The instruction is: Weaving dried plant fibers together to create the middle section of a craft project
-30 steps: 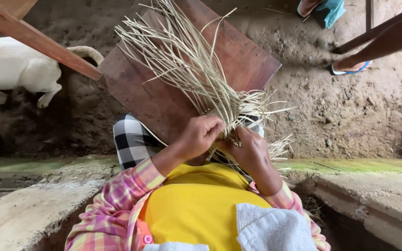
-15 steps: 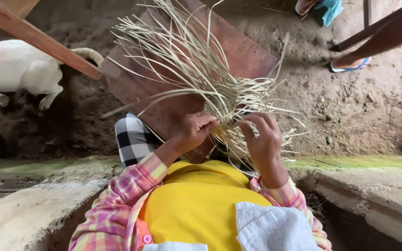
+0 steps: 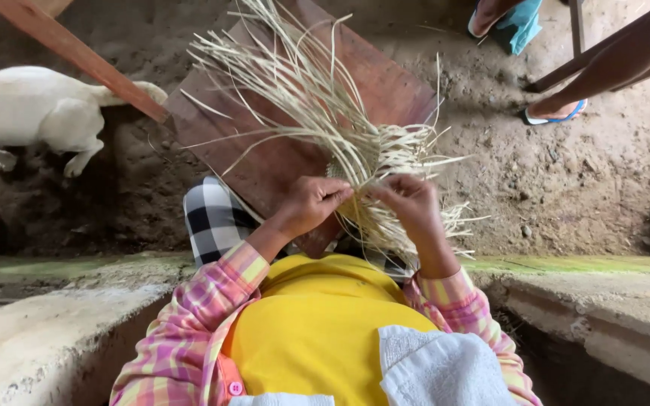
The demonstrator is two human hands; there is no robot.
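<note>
We record our right hand back down on the pale straw strips over the brown board on our lap — both it and our left hand now pinch strands at the woven edge.

We see no packages, labels, signs or screens anywhere in this view.
</note>
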